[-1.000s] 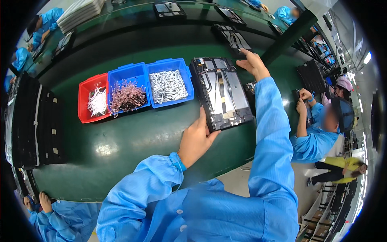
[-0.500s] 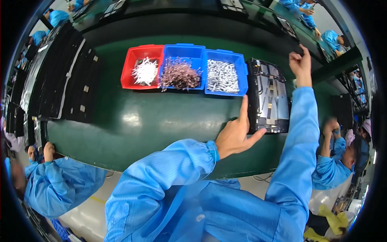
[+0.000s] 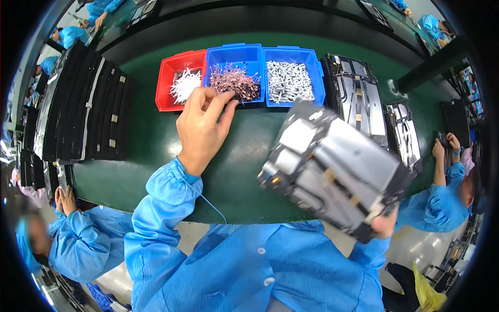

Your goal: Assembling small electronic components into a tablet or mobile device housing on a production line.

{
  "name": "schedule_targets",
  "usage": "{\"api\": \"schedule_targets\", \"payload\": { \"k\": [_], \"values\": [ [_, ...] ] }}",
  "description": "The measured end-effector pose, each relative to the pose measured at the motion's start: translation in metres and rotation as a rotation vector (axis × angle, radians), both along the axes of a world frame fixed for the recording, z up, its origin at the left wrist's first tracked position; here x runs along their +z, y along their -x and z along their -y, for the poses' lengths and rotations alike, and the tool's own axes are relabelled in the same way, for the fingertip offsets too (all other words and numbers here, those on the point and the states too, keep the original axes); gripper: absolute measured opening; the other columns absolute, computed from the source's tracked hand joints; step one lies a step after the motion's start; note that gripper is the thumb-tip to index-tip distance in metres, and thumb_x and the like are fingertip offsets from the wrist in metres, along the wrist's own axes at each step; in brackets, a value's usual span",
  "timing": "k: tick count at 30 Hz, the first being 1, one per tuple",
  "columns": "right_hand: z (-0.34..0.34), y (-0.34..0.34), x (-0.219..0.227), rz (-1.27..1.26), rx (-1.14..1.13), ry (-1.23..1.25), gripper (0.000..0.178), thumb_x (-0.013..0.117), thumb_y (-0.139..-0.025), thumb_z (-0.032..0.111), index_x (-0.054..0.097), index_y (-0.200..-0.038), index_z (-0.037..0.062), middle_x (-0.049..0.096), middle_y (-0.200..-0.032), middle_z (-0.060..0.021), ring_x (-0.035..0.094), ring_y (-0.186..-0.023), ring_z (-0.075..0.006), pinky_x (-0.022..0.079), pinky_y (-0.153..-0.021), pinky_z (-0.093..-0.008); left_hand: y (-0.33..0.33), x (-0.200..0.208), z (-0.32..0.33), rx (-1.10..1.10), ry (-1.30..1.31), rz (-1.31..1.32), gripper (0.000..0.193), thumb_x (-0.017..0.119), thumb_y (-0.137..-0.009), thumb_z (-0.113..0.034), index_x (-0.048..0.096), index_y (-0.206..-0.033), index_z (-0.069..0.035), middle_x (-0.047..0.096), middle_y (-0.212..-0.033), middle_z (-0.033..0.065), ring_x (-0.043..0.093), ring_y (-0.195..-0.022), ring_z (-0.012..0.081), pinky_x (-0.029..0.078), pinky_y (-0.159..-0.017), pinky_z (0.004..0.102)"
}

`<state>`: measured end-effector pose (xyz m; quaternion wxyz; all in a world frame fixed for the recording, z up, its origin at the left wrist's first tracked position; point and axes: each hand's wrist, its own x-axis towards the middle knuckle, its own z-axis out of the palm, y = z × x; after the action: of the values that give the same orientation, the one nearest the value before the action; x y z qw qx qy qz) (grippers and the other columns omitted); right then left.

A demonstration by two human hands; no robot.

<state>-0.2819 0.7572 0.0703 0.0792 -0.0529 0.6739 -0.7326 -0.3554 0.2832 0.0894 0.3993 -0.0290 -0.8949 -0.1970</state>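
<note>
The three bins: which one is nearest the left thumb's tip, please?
The middle blue bin, between the red bin and right blue bin; only it holds pinkish pieces.

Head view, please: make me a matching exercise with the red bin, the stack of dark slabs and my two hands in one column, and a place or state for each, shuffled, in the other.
Column one:
1. Red bin
2. Stack of dark slabs
3. Left hand
4. Right hand

Column two:
A. Gripping a tilted electronic panel near a corner
B. Reaching to the near edge of the pinkish parts
C. Holding white pieces
D. Standing at the far left of the work table

Right pairs: 1-C, 2-D, 3-B, 4-A.
</note>
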Motion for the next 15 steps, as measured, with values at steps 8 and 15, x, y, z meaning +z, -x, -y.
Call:
{"api": "schedule_targets", "payload": {
  "k": [8, 15],
  "values": [
    [0.115, -0.069, -0.014, 0.394, -0.151, 0.329, 0.043, 0.081, -0.078, 0.018, 0.061, -0.112, -0.0002, 0.069, -0.088, -0.0069, 0.065, -0.071, -0.0142, 0.05, -0.058, -0.0285, 0.018, 0.001, -0.003, 0.026, 0.059, 0.055, 0.023, 0.085, -0.075, -0.011, 0.074, -0.094, -0.007, 0.055, -0.088, 0.008, 0.058, -0.08, 0.0256, 0.049, -0.067, 0.0379],
    [0.133, -0.101, -0.036, 0.64, 0.406, 0.388, 0.021, 0.061, -0.102, 0.019, 0.065, -0.106, -0.001, 0.065, -0.087, -0.0044, 0.058, -0.069, -0.011, 0.047, -0.061, -0.0275, 0.02, 0.001, 0.002, 0.009, -0.085, 0.04, 0.009, 0.077, -0.085, -0.006, 0.075, -0.093, -0.004, 0.057, -0.085, 0.0091, 0.058, -0.079, 0.0262, 0.048, -0.069, 0.0362]
  ]
}}
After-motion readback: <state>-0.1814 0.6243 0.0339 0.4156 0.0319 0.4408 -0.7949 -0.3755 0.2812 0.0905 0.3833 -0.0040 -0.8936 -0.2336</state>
